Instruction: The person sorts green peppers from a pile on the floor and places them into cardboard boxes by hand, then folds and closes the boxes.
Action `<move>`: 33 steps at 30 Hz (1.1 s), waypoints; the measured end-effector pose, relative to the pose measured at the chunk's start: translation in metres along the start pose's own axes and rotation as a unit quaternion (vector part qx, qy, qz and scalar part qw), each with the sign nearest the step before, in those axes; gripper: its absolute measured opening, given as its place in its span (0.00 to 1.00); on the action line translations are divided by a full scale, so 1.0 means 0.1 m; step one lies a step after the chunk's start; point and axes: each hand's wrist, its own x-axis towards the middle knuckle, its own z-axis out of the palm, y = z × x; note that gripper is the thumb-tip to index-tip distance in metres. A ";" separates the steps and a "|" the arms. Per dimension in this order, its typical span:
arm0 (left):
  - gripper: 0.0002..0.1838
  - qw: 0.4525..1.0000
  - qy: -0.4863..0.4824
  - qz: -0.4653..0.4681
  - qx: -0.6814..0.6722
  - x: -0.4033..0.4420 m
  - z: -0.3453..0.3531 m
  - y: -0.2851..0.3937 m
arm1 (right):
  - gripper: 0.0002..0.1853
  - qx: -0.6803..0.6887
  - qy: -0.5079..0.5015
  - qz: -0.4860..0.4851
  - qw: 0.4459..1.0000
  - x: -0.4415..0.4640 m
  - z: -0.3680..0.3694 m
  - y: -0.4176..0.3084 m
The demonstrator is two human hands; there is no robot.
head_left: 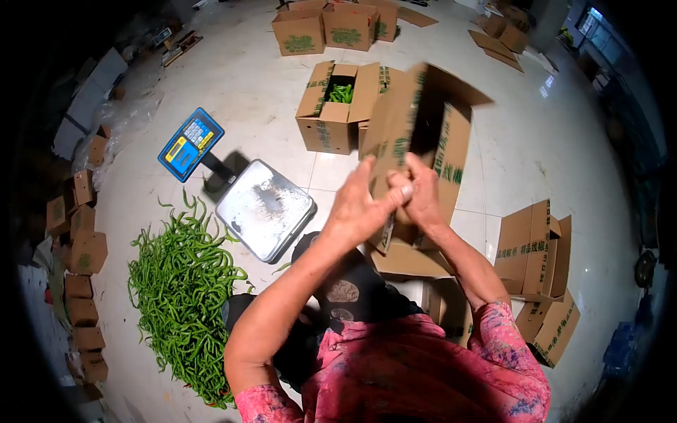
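Note:
An open cardboard box with green printing is tilted in front of me, its flaps spread. My left hand grips its near flap, with the thumb stretched to the right. My right hand is closed on the box's edge, right beside the left thumb. Slight blur covers the fingertips, and parts of both grips are hidden behind the hands. Below the hands, another brown flap spreads out near my knees.
Left of my legs lies a heap of green chili peppers. A platform scale with a blue display stands beyond it. Ahead is a box of peppers; closed cartons stand farther back. Opened cartons lie at right.

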 end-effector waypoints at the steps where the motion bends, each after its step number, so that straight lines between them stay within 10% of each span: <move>1: 0.56 0.999 0.037 -0.021 -0.018 0.00 -0.07 0.05 | 0.05 -0.051 -0.011 -0.063 0.997 0.00 0.15 0.02; 5: 0.55 0.974 0.156 -0.128 -0.106 0.18 -0.35 -0.34 | 0.08 -0.171 -0.120 -0.294 0.933 0.05 0.73 0.01; 7: 0.22 0.926 0.252 -0.168 -0.227 0.12 -0.60 -0.39 | 0.08 -0.159 -0.164 -0.334 0.914 0.05 0.99 -0.11; 10: 0.06 0.901 0.284 -0.168 -0.282 0.08 -0.93 -1.09 | 0.10 -0.129 -0.275 -0.336 0.892 0.14 1.28 -0.23; 23: 0.20 0.829 0.228 -0.178 -0.479 -0.62 -1.88 -2.26 | 0.44 -0.370 -0.427 -0.133 0.815 1.04 2.25 0.43; 33: 0.25 0.767 0.251 -0.146 -0.572 -1.02 -2.17 -3.15 | 0.23 -0.215 -0.468 0.034 0.856 1.36 2.71 0.85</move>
